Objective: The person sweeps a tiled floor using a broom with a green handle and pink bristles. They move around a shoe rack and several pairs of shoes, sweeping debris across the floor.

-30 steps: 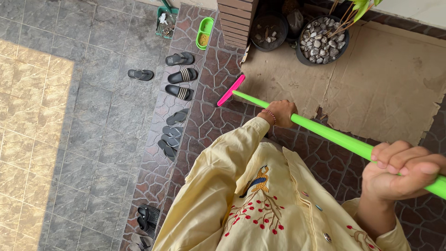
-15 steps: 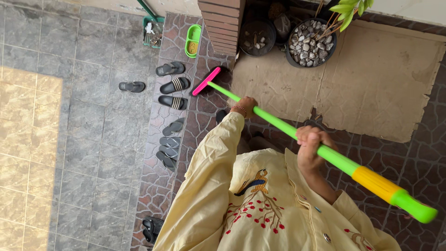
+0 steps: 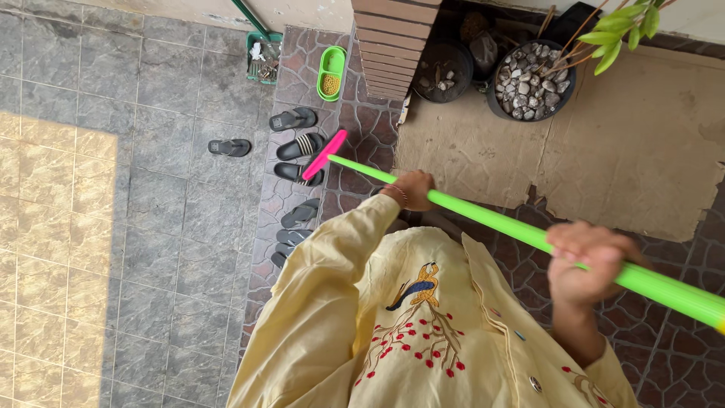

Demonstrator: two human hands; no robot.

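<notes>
Broom [image 3: 483, 215]: green handle runs lower right to upper left, pink head [image 3: 325, 154] down by the sandals [image 3: 300, 145]. Floor: brown stone paving [image 3: 362, 136], grey tiles [image 3: 151, 196] to the left, cardboard [image 3: 634, 143] and pots [image 3: 531, 79] above. Left hand [image 3: 411, 189] clenched on lower handle, right hand [image 3: 589, 261] clenched higher up.

Broom head: the pink broom head [image 3: 325, 154] is now lying over the black slippers [image 3: 299, 160] at the paving's edge, having swung left from beside the brick pillar [image 3: 390, 41] a second ago.
Green handle [image 3: 498, 224]: is tilting flatter than half a second ago; its orange band is now slipping out of view.
Left hand [image 3: 412, 189]: is riding with the handle, gripping lower down.
Right hand [image 3: 589, 261]: is sliding farther up the handle, blurred, apparently mid-stroke.
Cardboard sheet [image 3: 634, 143]: is shifting in frame as the head turns.
</notes>
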